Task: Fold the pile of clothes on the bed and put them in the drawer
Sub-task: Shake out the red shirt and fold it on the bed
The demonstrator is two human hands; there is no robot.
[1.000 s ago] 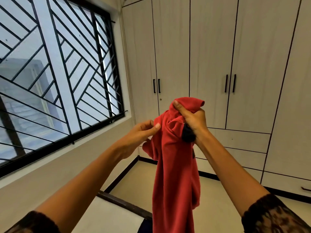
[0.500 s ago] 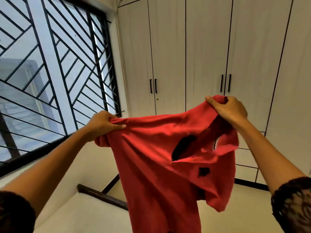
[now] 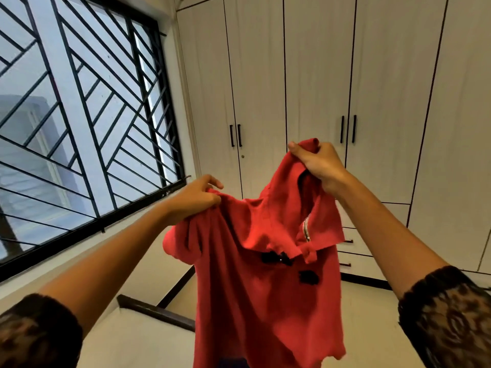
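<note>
Head view. Red top (image 3: 265,293) held up in the air, mid-frame, hanging toward 6 o'clock.

Left hand (image 3: 194,200) at the top's 10 o'clock corner, fingers curled, bunching the cloth. Right hand (image 3: 316,163) higher, at its 1 o'clock, thumb and curled fingers pinching a fold of the upper edge. Cloth sags between the two hands.

Collar flap falls forward. Black fastenings (image 3: 276,257) sit on the chest below it.

Window (image 3: 79,115) with diagonal bars at 9 o'clock. Wardrobe (image 3: 313,75) behind at 12. Drawers (image 3: 353,243) just past the top's right edge. Bed (image 3: 148,338) corner at 7 o'clock.
</note>
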